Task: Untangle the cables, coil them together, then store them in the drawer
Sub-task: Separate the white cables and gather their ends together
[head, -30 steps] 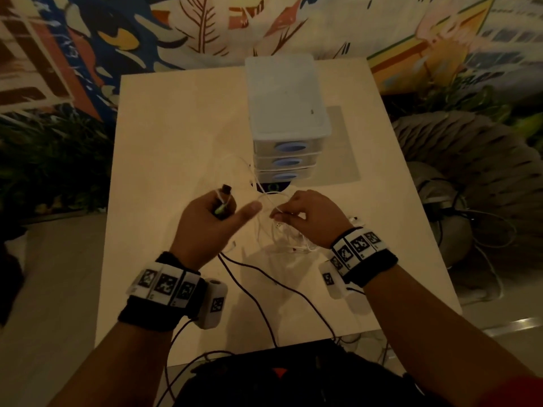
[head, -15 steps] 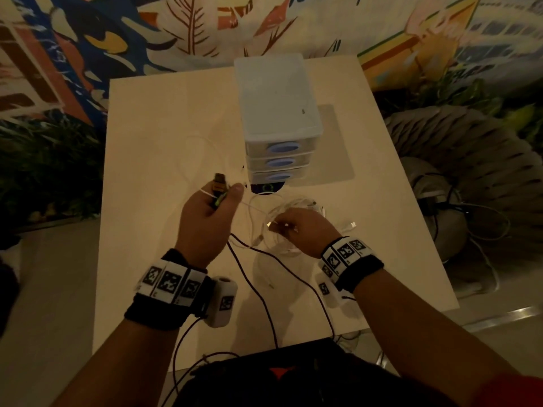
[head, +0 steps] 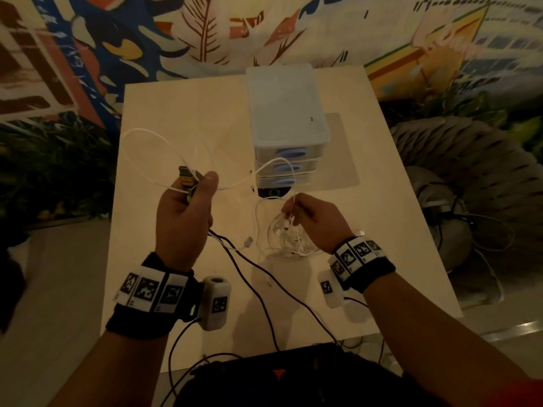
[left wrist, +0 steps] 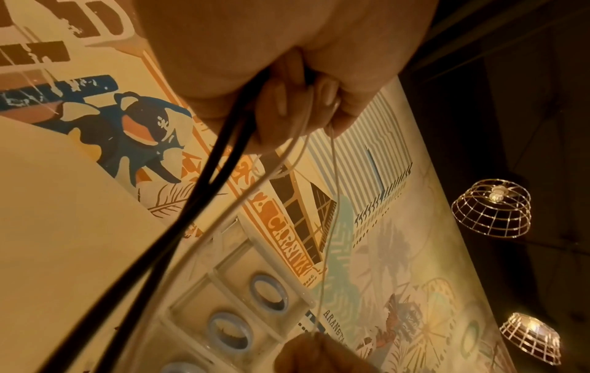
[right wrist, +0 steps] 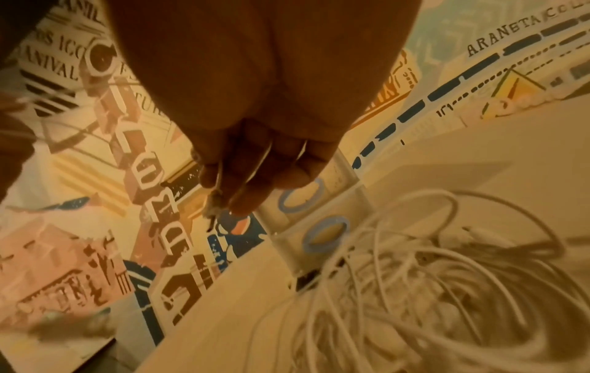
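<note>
2 hands are raised over the pale table (head: 164,118) in the head view, and I read both as closed on cable. My left hand (head: 183,218), left of centre in the frame, has its fingers curled round a bundle of cable ends: dark plugs (head: 185,179) stick up above the thumb, 2 black cables (head: 249,286) trail down from under the palm toward the bottom edge, and a white cable (head: 138,160) arcs out in a wide loop toward the upper left before crossing to the right. The left wrist view shows the same clamp, with the curled fingers (left wrist: 280,101) over black and white strands running out below them.

My right hand (head: 316,221), right of centre, pinches white strands at its fingertips just above a loose white tangle (head: 289,239) that lies on the table directly under it. In the right wrist view the tangle (right wrist: 415,290) fills the lower right.

The drawer unit (head: 286,124) stands at the top centre of the table, 3 drawers with blue handles, all pushed in. A painted mural (head: 205,33) fills the top of the frame.
</note>
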{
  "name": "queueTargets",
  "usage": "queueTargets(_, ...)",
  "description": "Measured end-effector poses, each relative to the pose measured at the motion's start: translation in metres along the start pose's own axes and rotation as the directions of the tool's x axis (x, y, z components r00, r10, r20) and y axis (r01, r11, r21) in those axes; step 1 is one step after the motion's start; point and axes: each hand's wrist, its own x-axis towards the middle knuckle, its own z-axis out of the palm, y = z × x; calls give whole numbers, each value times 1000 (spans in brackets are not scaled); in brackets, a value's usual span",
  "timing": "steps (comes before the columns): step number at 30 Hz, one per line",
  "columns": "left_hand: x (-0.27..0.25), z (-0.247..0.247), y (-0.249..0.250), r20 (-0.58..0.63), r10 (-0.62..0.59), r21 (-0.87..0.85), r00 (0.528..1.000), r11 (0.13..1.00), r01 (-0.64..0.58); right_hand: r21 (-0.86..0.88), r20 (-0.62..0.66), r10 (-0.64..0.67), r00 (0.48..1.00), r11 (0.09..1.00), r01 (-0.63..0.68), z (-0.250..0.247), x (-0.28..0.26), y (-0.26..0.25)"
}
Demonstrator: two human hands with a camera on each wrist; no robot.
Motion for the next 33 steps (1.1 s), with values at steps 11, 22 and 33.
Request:
queueTargets(11,-11,-16,26,265,34,407,964,902,-144,295,-362,288,887,938,-184,-117,-84,47)
queueTargets(22,-30,-36,50,363,103,357,926,902,-241,-438,94,513,853,791,-427,-93,-216,65)
queueTargets(33,-49,-26,66,537,143,251,831,914,-319,-325,69,-239,969,912,248,-47,-81,-160)
